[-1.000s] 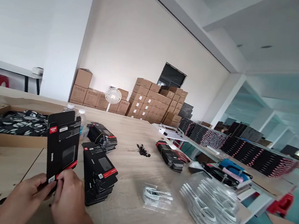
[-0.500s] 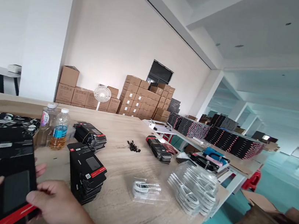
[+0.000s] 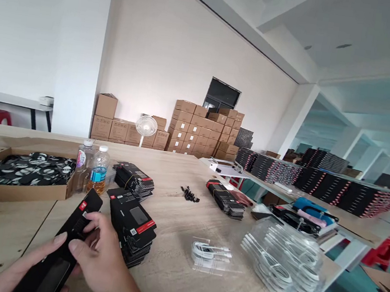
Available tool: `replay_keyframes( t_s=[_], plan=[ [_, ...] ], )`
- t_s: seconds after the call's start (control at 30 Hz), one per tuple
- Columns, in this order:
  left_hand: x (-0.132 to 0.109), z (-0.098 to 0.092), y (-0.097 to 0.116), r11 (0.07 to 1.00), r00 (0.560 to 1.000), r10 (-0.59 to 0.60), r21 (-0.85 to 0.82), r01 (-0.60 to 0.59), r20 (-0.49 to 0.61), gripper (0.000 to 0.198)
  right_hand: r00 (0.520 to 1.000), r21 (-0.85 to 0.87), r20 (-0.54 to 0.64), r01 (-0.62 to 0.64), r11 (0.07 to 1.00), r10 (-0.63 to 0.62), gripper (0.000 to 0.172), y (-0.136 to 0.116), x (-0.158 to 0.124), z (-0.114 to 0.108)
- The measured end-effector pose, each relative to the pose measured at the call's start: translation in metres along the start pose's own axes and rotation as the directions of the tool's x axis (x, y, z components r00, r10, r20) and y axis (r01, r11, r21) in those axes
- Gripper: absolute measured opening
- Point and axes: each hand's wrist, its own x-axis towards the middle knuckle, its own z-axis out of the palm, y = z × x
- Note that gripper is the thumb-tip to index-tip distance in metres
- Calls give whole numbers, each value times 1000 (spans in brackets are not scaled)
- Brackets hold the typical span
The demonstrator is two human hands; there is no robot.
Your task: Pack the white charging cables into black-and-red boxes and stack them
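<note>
Both my hands hold one flat black carton sleeve [image 3: 71,235] with a red label at its top, tilted over the wooden table [image 3: 169,277]. My left hand [image 3: 27,270] supports it from below at the lower left. My right hand [image 3: 100,253] grips its right edge with fingers over the face. Just right of my right hand lies a stack of the same black sleeves [image 3: 134,229] with red stripes. A clear tray with a white cable [image 3: 210,254] lies further right, beside a pile of clear cable trays [image 3: 282,262].
A cardboard box of black-and-white items [image 3: 13,171] stands at the left. Two bottles [image 3: 91,172] stand behind the stack, near more sleeve stacks [image 3: 134,178] [image 3: 225,199] and small black parts [image 3: 188,194]. Cartons [image 3: 197,132] and a fan [image 3: 146,127] line the far wall.
The sleeve went from upright in front of me, then close and low at the left, to tilted flat between both hands. The view swung sideways and back.
</note>
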Motion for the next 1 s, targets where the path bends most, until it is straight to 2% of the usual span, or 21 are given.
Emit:
replay_keyframes(
  t_s=[0.07,0.13,0.2,0.3,0.4,0.5,0.53,0.6,0.67,0.7,0.73,0.77,0.8,0.87,0.9,0.93,1.0],
  plan=[
    [1,0,3,999,999,-31,-8,31,13,53,991,-62,-116,56,996,-63,51,2,1,0],
    [2,0,3,999,998,-40,-14,41,39,56,979,-97,-180,78,992,-94,51,4,4,-4],
    [2,0,2,999,997,-43,-18,44,62,58,983,-70,-170,60,996,-71,44,7,9,-10],
    [-3,-1,1,997,988,-52,-41,59,143,59,997,37,-77,32,999,-29,18,9,16,-20],
    [-9,-2,6,994,964,-68,-64,87,257,53,1000,216,11,-25,976,24,44,7,22,-30],
    [-12,-3,15,983,938,-43,-152,101,345,49,993,427,-79,-42,903,83,43,3,23,-37],
    [-12,-2,17,975,922,-8,-202,94,388,51,993,477,-66,-53,877,96,42,3,21,-38],
    [-11,-1,18,963,858,17,-239,124,514,59,990,533,103,-140,835,100,49,5,15,-37],
    [-10,3,13,965,779,-49,-170,198,625,69,938,539,334,-273,797,95,58,10,8,-30],
    [-10,5,10,966,759,-87,-131,222,645,73,912,544,397,-322,775,101,61,13,5,-25],
    [-10,7,7,967,762,-114,-104,232,637,76,902,556,416,-353,753,116,62,15,3,-20],
    [-12,9,4,971,791,-123,-93,221,599,77,906,574,402,-364,734,135,61,17,2,-16],
    [-13,11,3,978,843,-112,-92,187,527,75,920,596,362,-353,722,151,58,18,2,-12],
    [-16,12,3,996,951,-52,-47,70,304,65,960,639,230,-272,719,158,49,16,5,-9],
    [-17,11,5,1000,983,3,7,-5,183,57,976,649,156,-218,729,152,46,14,8,-9],
    [-17,9,7,994,994,78,76,-84,79,48,986,647,85,-165,745,144,44,11,10,-10],
    [-11,1,10,951,975,221,218,-218,7,38,990,607,-14,-103,788,139,45,7,12,-12]
  ],
)
